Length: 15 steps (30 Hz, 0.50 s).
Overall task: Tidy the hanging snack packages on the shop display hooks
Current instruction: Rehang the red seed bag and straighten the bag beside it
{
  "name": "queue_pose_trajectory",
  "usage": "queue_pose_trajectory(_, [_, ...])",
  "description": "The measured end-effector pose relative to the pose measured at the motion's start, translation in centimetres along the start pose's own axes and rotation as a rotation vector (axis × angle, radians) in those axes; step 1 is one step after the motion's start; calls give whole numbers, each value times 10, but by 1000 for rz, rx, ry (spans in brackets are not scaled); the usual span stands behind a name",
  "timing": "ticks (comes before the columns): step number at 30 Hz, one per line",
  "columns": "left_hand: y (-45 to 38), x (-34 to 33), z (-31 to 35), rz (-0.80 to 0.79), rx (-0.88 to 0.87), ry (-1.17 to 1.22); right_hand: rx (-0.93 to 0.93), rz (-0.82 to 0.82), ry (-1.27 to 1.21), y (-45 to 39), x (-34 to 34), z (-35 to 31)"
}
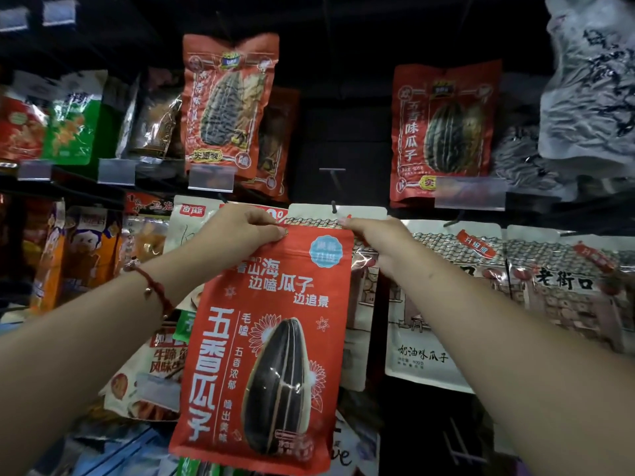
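Observation:
A large red sunflower-seed packet (275, 338) with a black seed picture hangs in the middle of the display. My left hand (237, 228) pinches its top left corner and my right hand (374, 238) pinches its top right corner. The packet's pale header sits at a metal display hook (333, 207), whose tip pokes out just above the header. Behind it hangs a pale packet with a brick-house drawing (360, 304).
Two red melon-seed packets (226, 104) (443, 132) hang on the row above, with an empty hook (333, 175) between them. Pale packets (446, 304) hang to the right, mixed snack bags (86, 249) to the left. Clear price-tag holders (211, 178) jut out from the rails.

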<state>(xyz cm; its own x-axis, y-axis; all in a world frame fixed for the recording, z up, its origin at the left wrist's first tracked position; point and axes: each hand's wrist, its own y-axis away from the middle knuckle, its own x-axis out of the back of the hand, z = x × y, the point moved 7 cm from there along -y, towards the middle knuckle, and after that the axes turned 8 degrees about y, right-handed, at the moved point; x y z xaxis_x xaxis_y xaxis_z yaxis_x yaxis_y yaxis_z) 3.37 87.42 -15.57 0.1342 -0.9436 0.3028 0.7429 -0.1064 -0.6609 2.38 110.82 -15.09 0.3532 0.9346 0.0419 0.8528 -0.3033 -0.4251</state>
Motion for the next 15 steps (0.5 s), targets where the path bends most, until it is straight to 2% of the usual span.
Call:
queue_pose_trajectory(4, [0, 1, 0, -12, -16, -4, 55, 54, 7, -1, -2, 1])
queue_pose_trajectory(15, [1, 5, 11, 30, -40, 26, 203, 75, 48, 25, -4, -20])
